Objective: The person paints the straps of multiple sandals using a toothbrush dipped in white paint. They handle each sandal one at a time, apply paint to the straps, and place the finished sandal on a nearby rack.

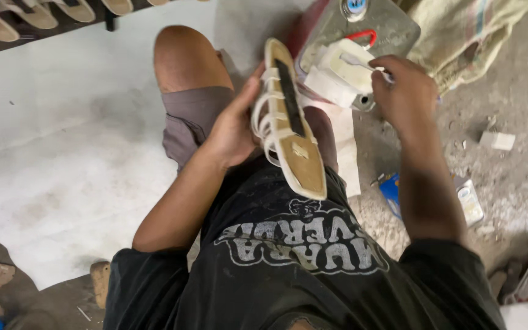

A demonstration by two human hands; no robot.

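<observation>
My left hand (234, 125) grips a cream strappy sandal upper on its tan insole (291, 131), held upright over my lap with the underside facing me and a dark strip down its middle. My right hand (404, 91) is closed on the handle of a small brush (362, 62), whose tip reaches into a white glue-coated tub (340, 73) resting on a grey metal can (374, 27). The two hands are about a hand's width apart.
A white sheet (62, 134) covers the floor to my left. Several tan insoles (32, 15) line a dark rack at the top left. A cloth sack (465, 33) lies at top right. Packets (469, 201) and scraps litter the dirty concrete to my right.
</observation>
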